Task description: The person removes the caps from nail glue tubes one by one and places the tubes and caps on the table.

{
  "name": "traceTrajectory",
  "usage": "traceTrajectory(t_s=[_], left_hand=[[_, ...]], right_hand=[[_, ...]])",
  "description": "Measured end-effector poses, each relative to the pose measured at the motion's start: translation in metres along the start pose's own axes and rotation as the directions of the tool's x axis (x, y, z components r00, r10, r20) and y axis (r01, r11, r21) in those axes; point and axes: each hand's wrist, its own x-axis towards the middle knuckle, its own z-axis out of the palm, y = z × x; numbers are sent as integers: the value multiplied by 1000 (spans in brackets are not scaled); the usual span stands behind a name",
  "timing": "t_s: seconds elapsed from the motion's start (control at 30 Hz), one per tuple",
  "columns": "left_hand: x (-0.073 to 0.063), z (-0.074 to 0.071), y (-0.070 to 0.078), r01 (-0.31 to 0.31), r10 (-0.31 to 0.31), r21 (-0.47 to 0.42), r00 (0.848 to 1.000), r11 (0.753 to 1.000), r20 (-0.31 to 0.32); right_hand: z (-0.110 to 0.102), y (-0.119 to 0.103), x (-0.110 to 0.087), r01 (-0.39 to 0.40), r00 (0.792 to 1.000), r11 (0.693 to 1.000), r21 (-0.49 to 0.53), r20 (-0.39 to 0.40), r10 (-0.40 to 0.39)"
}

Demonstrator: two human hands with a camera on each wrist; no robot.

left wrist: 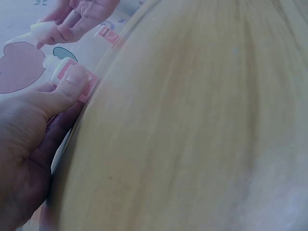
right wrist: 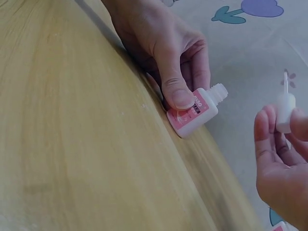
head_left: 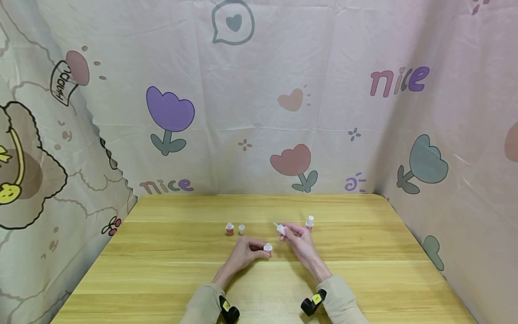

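My left hand (head_left: 244, 253) pinches a small white bottle with a pink label (right wrist: 195, 114) between thumb and fingers. The bottle stands uncapped, its threaded neck showing, with its base at the tabletop. To the right, my right hand (head_left: 301, 243) is raised and holds a white brush cap (right wrist: 286, 113) in its fingertips. In the right wrist view the cap's thin applicator points up; the head view shows it pointing up and left. Cap and bottle are apart.
Behind the left hand stand another uncapped bottle (head_left: 229, 229) and a second brush cap (head_left: 241, 229), its applicator upward. A capped bottle (head_left: 310, 222) is just behind the right hand. A printed cloth (head_left: 243, 99) hangs beyond the wooden table (head_left: 162, 274).
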Motion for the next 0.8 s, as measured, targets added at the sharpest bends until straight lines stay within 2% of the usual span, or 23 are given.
traceTrajectory(t_s=[0.2, 0.43, 0.6, 0.8], left_hand=[[0, 0, 0, -8, 8, -9, 1000, 1000, 2], [0, 0, -1, -16, 16, -12, 1000, 1000, 2], [0, 0, 0, -4, 4, -4, 1000, 1000, 1], [0, 1, 0, -4, 4, -3, 1000, 1000, -1]], right_hand=[[-1, -1, 2, -37, 998, 999, -31, 43, 38], [0, -3, 2, -102, 994, 994, -39, 42, 103], [-1, -2, 3, -110, 990, 993, -52, 86, 114], [-2, -1, 2, -101, 991, 992, -73, 86, 107]])
